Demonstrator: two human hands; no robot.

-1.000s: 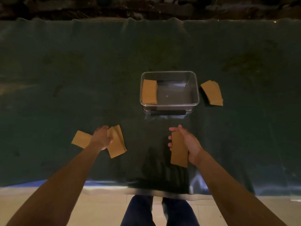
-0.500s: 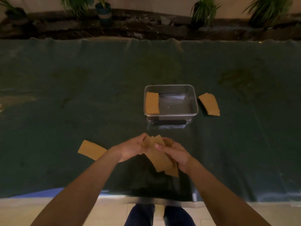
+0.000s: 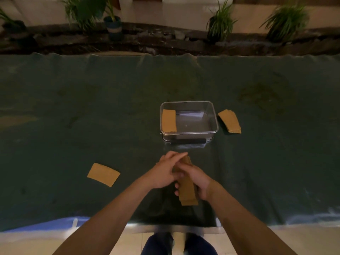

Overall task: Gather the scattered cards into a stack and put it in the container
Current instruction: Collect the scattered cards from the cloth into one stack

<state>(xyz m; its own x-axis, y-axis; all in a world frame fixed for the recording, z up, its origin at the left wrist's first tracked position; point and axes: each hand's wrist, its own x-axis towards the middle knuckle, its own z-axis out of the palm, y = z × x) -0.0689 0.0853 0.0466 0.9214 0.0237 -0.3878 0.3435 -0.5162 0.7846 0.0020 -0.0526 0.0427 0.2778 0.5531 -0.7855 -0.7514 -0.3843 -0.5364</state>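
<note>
A stack of tan cards (image 3: pixel 187 190) is held over the near middle of the dark green cloth. My right hand (image 3: pixel 197 181) grips it from the right side, and my left hand (image 3: pixel 165 169) presses on its top and far end. One loose tan card (image 3: pixel 103 174) lies flat on the cloth to the left of my hands. A clear plastic container (image 3: pixel 214 124) stands beyond my hands with a few cards (image 3: pixel 168 120) against its left wall. Another small pile of cards (image 3: pixel 230 121) lies just right of the container.
The dark green cloth (image 3: pixel 73 116) covers the whole table, and its near edge runs just below my forearms. Potted plants (image 3: pixel 220 24) and a dark garden border stand beyond the far edge. My legs show on the tiled floor below.
My left hand lifted cards from the left and brought them to the cards in my right hand. Both hands now squeeze them into one tidier stack. One card stays at the left.
</note>
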